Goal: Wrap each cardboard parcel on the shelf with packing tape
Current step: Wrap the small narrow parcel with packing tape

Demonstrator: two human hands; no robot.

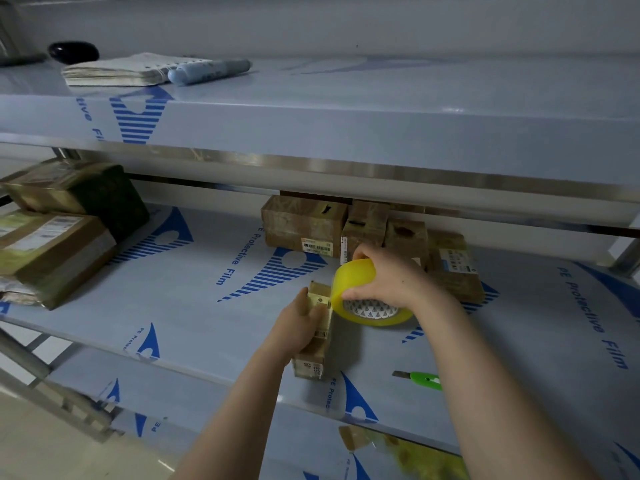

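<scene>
A small narrow cardboard parcel (pixel 317 344) lies on the middle shelf (pixel 207 306), near its front edge. My left hand (pixel 298 327) grips the parcel from its left side. My right hand (pixel 388 278) holds a yellow roll of packing tape (pixel 363 292) against the parcel's far right end, thumb on the roll's inner rim. Several more cardboard parcels (pixel 304 225) stand in a row at the back of the same shelf, behind the roll.
A green utility knife (pixel 420 378) lies on the shelf under my right forearm. Larger wrapped parcels (pixel 52 244) are stacked at the left. The top shelf holds a stack of paper (pixel 121 69), a blue marker (pixel 211 71) and a black object (pixel 73 51).
</scene>
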